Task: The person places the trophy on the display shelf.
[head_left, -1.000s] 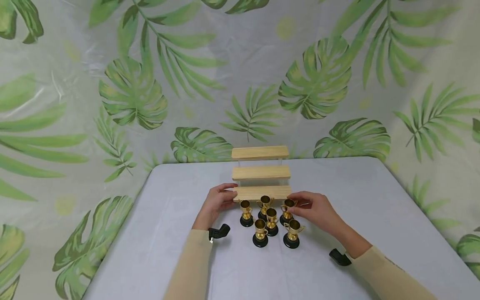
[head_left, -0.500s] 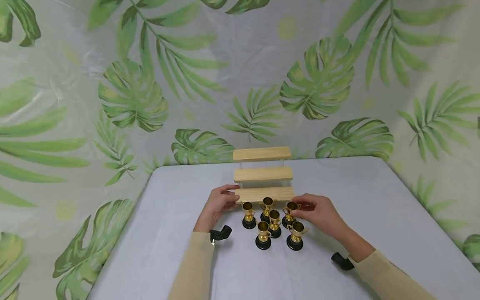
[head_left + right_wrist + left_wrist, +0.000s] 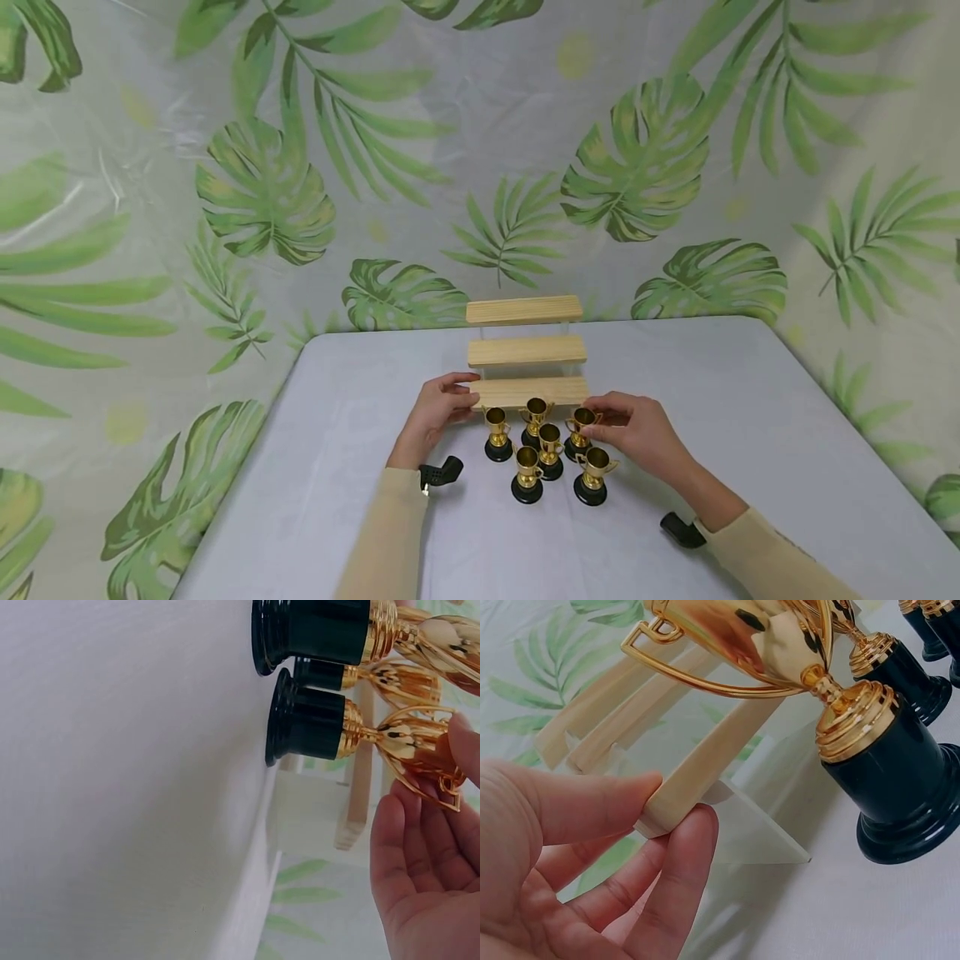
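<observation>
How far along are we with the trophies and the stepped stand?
Barely begun. Done: nothing; all three wooden steps of the stand are bare. In hand: the left hand pinches the left end of the lowest step, and the right hand has its fingers on the rear right trophy. Left: all six trophies are on the table.

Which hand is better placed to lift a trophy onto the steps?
The right hand, probably: its fingers already touch the back right trophy. The left hand is busy, pinching the end of the lowest step.
</observation>
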{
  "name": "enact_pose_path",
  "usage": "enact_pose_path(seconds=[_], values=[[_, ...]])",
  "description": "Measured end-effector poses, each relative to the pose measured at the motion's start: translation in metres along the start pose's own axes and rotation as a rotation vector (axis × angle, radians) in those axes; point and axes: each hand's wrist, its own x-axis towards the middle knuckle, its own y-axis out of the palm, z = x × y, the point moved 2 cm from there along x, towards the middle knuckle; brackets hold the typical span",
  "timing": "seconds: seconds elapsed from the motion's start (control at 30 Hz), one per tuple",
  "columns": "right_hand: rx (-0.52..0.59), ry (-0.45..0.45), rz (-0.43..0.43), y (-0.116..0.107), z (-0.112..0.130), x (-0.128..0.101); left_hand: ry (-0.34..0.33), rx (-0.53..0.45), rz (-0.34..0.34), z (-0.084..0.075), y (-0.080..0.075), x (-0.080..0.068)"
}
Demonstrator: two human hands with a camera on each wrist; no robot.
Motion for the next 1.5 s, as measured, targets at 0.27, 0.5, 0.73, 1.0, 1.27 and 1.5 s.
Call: enact_pose_path(seconds=[0.27,0.5,0.73,1.0,1.27,1.5], values=[[-0.051,-0.016,-0.023,-0.002,0.001,-0.001,0.008,-0.005,0.009,0.002,0.0,-0.001],[-0.058,0.0,-0.054,-0.01,0.008,-0.001,0.005,0.002,0.017,0.001,0.001,-0.001],[-0.058,0.015,-0.066,-0.013,0.016,-0.001,0.007,0.017,0.024,0.002,0.0,0.001],[-0.075,-0.006,-0.082,-0.017,0.025,0.0,0.01,0.017,0.021,0.001,-0.001,0.0],[-0.089,-0.019,-0.092,-0.019,0.034,0.002,0.003,0.011,0.023,-0.001,0.0,-0.001],[-0.08,-0.031,-0.1,-0.022,0.041,0.005,0.005,0.019,0.019,-0.001,-0.001,-0.001]])
